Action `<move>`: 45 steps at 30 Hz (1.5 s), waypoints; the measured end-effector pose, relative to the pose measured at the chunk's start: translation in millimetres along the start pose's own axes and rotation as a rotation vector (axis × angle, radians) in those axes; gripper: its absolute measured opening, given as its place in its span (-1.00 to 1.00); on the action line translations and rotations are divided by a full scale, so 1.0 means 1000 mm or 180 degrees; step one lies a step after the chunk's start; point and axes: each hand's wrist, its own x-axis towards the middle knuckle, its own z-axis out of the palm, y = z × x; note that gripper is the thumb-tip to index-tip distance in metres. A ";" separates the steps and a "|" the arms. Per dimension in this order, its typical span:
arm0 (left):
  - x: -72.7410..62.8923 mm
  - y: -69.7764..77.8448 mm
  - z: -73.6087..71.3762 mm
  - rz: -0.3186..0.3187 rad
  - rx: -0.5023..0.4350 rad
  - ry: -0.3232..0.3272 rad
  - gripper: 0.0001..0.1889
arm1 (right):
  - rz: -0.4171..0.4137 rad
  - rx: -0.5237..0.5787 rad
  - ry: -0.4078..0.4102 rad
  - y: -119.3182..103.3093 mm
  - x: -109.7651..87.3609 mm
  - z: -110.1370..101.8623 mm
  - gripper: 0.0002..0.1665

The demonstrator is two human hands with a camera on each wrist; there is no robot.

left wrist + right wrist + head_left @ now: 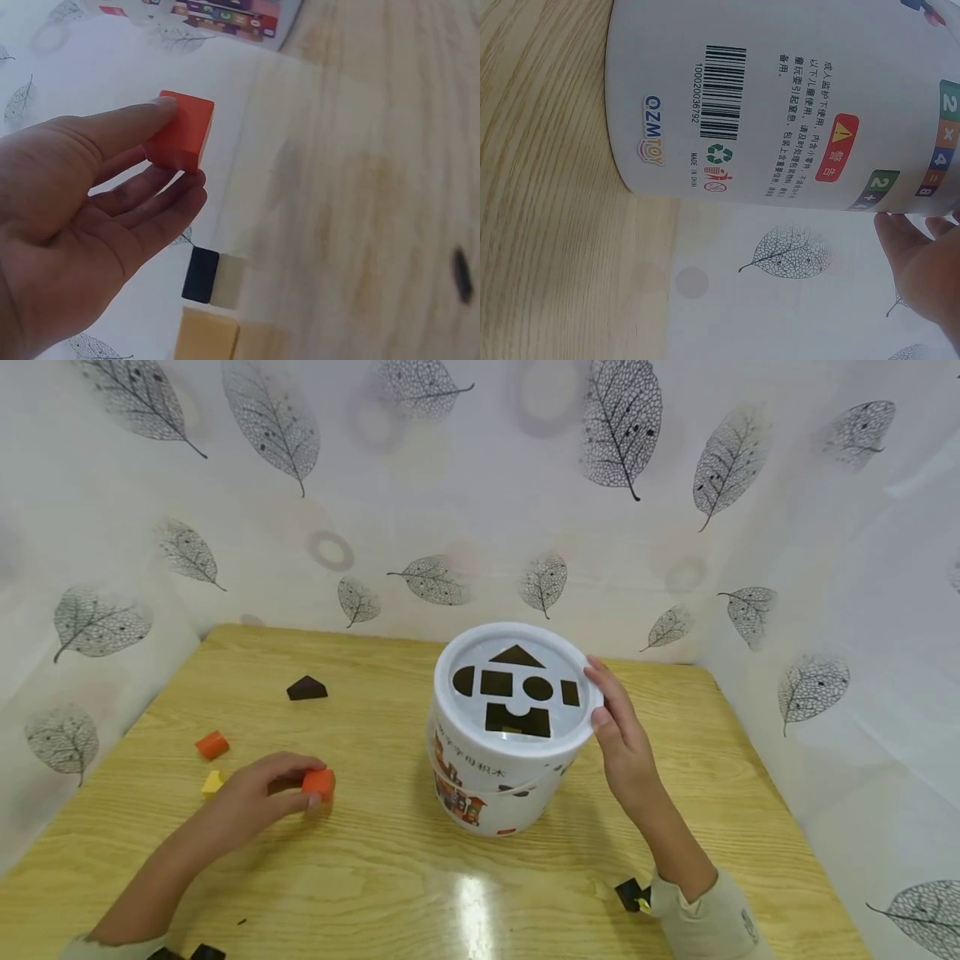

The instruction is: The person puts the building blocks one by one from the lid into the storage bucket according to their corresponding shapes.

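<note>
My left hand [258,793] pinches a red block [318,783] between thumb and fingers, over the left half of the table. In the left wrist view the block [182,131] shows flat faces and straight edges, with the thumb lying across one face. A white toy-block bucket [491,777] stands upright to the right of it. Its white lid [555,722] has several cut-outs: a triangle, a half circle, a square, a circle, a rectangle and a notched bridge shape. My right hand [626,747] grips the lid's right rim, and its fingers also show beside the bucket wall [780,97] in the right wrist view.
On the wooden table [360,877] lie an orange block [212,745], a yellow block [213,783] and a dark block [307,688] to the left. Another dark piece [630,894] lies by the right sleeve [708,914]. A leaf-patterned white curtain [480,518] encloses the back and sides.
</note>
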 end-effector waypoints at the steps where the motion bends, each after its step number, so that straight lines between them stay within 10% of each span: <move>1: 0.001 0.002 -0.001 0.0030 -0.0013 0.0025 -0.51 | 0.0003 0.0000 0.0002 0.000 0.000 0.000 -0.44; 45: 0.079 0.149 -0.033 0.1170 -0.0196 0.0280 -0.59 | 0.0019 0.0011 -0.0037 0.002 0.000 0.000 -0.44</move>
